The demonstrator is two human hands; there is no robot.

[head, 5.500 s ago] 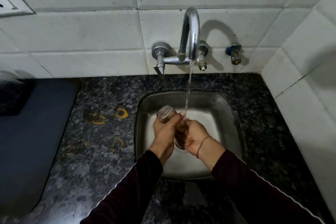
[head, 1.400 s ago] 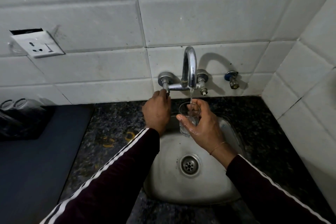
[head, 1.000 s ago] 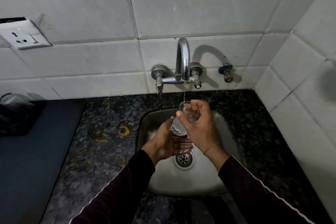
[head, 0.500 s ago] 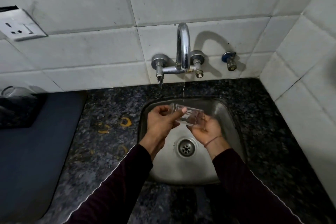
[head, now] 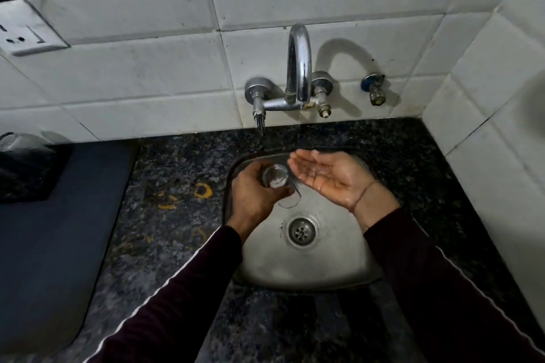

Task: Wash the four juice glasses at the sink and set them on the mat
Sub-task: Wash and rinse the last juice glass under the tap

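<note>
My left hand (head: 253, 197) grips a clear juice glass (head: 278, 186) over the steel sink (head: 306, 271), its base turned toward me and its mouth tilted down to the right. My right hand (head: 327, 175) is open, palm up and wet, just right of the glass under the tap spout (head: 299, 62). A thin trickle falls from the spout. The dark blue mat (head: 53, 233) lies on the counter at the left. At the mat's far left corner, clear glassware (head: 20, 140) shows above a black object.
The granite counter (head: 177, 186) surrounds the sink, with yellow marks left of the basin. A tiled wall rises behind and at the right. A valve (head: 374, 88) sits right of the tap, and a wall socket (head: 26, 32) is at the upper left. The drain (head: 302, 230) is uncovered.
The running water has dropped to a trickle. The glass went from my right hand, held under the spout, into my left hand alone. My right hand let go and opened palm up.
</note>
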